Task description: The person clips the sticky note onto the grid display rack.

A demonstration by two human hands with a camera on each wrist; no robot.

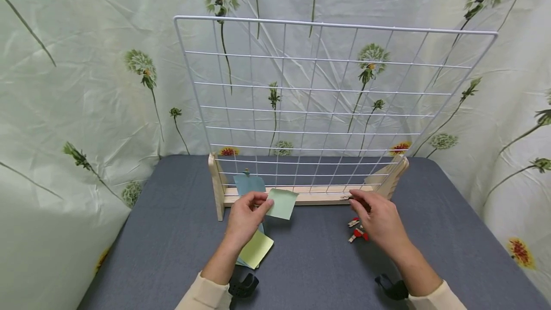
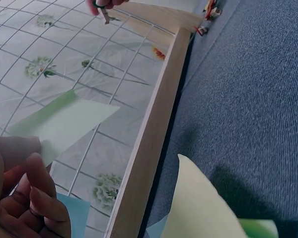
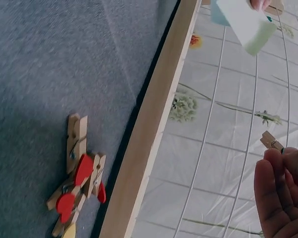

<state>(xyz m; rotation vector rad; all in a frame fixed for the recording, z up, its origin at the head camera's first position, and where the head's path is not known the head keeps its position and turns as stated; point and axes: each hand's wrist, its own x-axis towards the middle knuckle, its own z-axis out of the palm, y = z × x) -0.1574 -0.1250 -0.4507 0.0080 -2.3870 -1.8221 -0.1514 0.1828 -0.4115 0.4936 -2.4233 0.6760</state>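
Note:
My left hand (image 1: 246, 216) pinches a pale green sticky note (image 1: 282, 203) by its left edge, in front of the bottom of a white wire grid (image 1: 319, 92). Between thumb and fingertips my right hand (image 1: 380, 219) holds a small wooden clothespin (image 3: 271, 140), its jaws pointing toward the left hand. Behind the left hand, a blue note (image 1: 249, 184) hangs on the lower left of the grid from a small clip (image 1: 246, 172). Under the left forearm lies a pile of notes with a yellow one (image 1: 257, 249) on top.
Several clothespins with red hearts (image 3: 77, 173) lie on the grey-blue cloth (image 1: 310, 267) beneath the right hand. The grid stands in a wooden base (image 1: 318, 198) with upright side pieces. Behind it hangs a dandelion-patterned curtain (image 1: 94, 109).

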